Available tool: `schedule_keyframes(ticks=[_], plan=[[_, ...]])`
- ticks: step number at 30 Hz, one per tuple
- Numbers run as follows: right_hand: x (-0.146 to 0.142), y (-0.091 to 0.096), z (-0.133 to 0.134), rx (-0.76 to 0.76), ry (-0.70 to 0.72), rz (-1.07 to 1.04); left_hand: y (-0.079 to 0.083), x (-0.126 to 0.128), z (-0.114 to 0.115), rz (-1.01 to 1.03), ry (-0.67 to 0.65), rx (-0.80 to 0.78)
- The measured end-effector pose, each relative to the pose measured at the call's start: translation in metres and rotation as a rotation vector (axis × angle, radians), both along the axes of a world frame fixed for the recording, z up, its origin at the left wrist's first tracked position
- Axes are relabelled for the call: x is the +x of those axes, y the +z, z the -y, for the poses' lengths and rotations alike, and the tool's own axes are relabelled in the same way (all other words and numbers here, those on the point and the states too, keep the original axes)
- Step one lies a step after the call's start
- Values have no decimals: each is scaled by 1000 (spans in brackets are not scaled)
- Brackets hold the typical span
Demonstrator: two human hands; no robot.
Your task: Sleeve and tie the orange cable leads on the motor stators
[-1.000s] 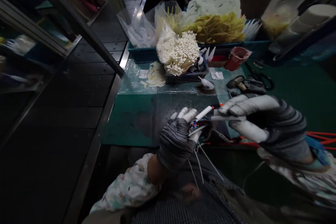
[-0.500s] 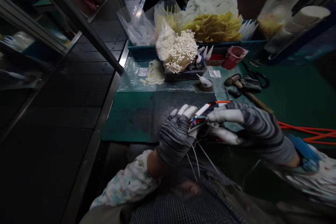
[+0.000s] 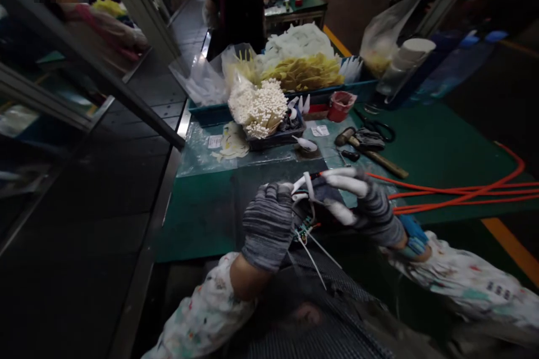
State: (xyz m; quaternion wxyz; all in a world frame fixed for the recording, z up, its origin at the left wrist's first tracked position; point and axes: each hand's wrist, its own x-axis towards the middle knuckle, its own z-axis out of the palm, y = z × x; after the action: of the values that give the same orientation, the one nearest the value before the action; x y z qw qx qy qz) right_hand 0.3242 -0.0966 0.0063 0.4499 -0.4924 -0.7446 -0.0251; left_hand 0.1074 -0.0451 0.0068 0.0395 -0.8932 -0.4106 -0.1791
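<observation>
My left hand (image 3: 269, 223), in a grey striped glove, is closed round a bundle of thin coloured wires (image 3: 304, 232) whose white ends hang down toward my lap. My right hand (image 3: 357, 202), gloved the same way with white fingertips, pinches a white sleeve (image 3: 300, 182) on the end of an orange cable (image 3: 455, 192) right against the left hand's fingertips. Both hands meet just above the near edge of the green table (image 3: 438, 146).
A bag of white-tipped sticks (image 3: 256, 105), yellow and white parts in a blue tray (image 3: 303, 67), a red cup (image 3: 340, 105), scissors (image 3: 379, 127) and a hammer (image 3: 370, 151) lie behind. A dark conveyor (image 3: 126, 140) runs along the left. Another person stands at the far end.
The view has tilted up and shifted. My right hand has drawn in closer to the left one, and the white sleeve now sits against the left fingertips. The left hand has rolled knuckles-up.
</observation>
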Motion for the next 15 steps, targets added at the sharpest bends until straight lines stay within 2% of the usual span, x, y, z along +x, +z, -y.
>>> schedule_keyframes(ticks=[2, 3, 5, 8, 10, 15], plan=[[23, -11, 8, 10, -68, 13, -5, -6, -1, 24, 7, 17], [38, -19, 13, -55, -78, 49, -8, -10, -1, 47, 14, 36], [70, -35, 26, -225, -25, 100, -15, -17, -1, 93, 41, 44], [109, -56, 47, -353, 42, 209, -21, -26, -3, 190, 87, -36], [122, -64, 59, -404, -31, 288, -23, -30, -3, 250, 62, -57], [131, -75, 73, -550, -265, 400, -32, -38, -4, 358, -7, 106]])
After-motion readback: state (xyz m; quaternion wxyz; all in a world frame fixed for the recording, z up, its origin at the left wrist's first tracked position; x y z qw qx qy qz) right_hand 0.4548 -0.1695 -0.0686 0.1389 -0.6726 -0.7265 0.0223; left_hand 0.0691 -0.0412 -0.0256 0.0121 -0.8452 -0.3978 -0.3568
